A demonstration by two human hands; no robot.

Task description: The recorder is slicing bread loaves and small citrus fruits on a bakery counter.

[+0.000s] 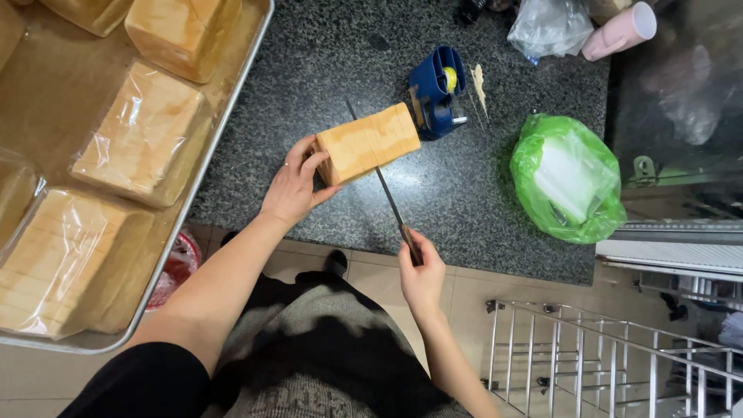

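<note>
L hand [292, 186] grips end of tan rectangular bread loaf [368, 142] on dark speckled stone table [325, 70]; R hand [420, 279] clenched on long thin wood-handled knife [387, 193] slicing thru it.

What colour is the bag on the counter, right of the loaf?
Bright green bag, translucent, with something white inside; the head view shows it.

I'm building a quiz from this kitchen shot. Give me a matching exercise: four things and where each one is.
1. bread loaf
2. knife
3. green bag
4. wrapped loaves

a. in the metal tray
b. lying alone on the counter's right side
c. handle gripped by the right hand
d. steadied at its end by the left hand

Pairs: 1-d, 2-c, 3-b, 4-a
</note>
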